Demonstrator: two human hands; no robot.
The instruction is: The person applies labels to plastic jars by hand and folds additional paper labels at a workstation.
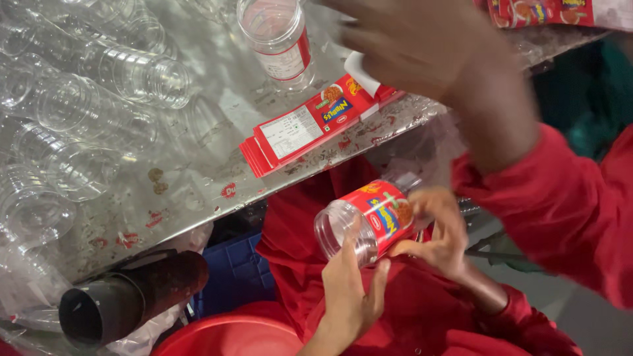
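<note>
Below table (198, 191) edge, hands (438, 234) grip jar (369, 221).

Head camera looks steeply down (close) over table (198, 178) edge.

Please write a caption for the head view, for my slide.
The left hand and right hand hold a red-labelled clear jar beside a table of empty jars.
</note>
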